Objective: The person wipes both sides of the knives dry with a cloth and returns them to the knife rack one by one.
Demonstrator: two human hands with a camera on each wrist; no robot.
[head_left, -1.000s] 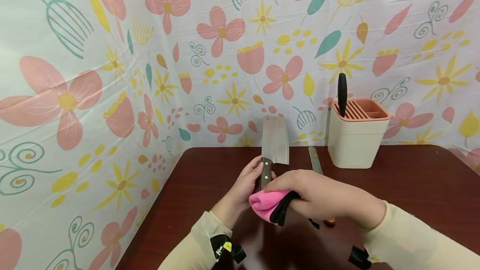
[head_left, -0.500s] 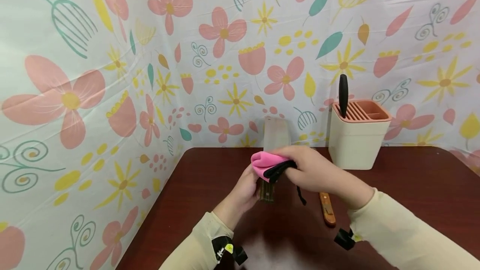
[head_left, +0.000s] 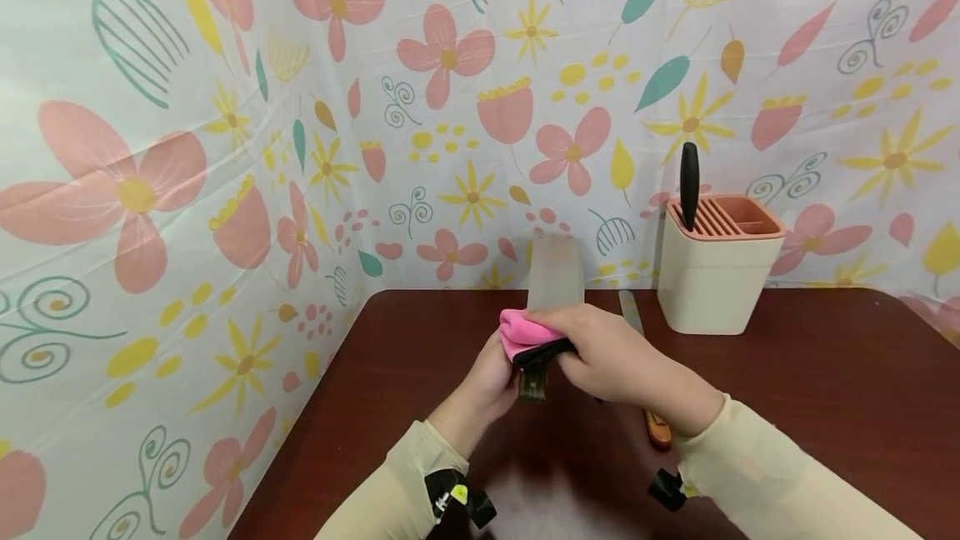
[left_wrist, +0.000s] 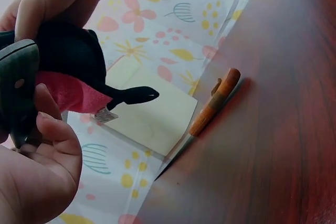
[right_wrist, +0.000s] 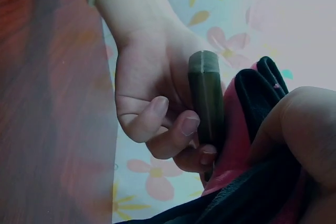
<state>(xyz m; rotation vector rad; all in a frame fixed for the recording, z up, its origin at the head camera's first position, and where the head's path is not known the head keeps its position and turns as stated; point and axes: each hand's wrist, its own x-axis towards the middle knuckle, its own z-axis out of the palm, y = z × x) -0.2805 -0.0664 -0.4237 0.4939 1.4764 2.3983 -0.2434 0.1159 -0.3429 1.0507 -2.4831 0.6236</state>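
Observation:
My left hand (head_left: 491, 377) grips a cleaver by its dark riveted handle (right_wrist: 206, 98), fingers curled round it in the right wrist view. The cleaver's broad steel blade (head_left: 556, 272) points up and away, toward the patterned wall. In my right hand (head_left: 611, 350) is a folded pink cloth (head_left: 527, 332) with black trim, pressed against the cleaver around where handle and blade meet. A black loop and a small white tag (left_wrist: 106, 115) hang from the cloth in the left wrist view. The cloth and right hand hide the upper handle and lower blade.
A white knife block (head_left: 712, 286) with a slotted orange top stands at the back right, a black-handled knife (head_left: 689, 186) upright in it. A wooden-handled knife (head_left: 657, 430) lies on the dark red table (head_left: 817, 373), right of the hands. Floral fabric covers the walls.
My right hand has moved the cloth up from the lower handle to near the blade, then slightly down. The cleaver's blade has turned a little, and the left hand stays on the handle.

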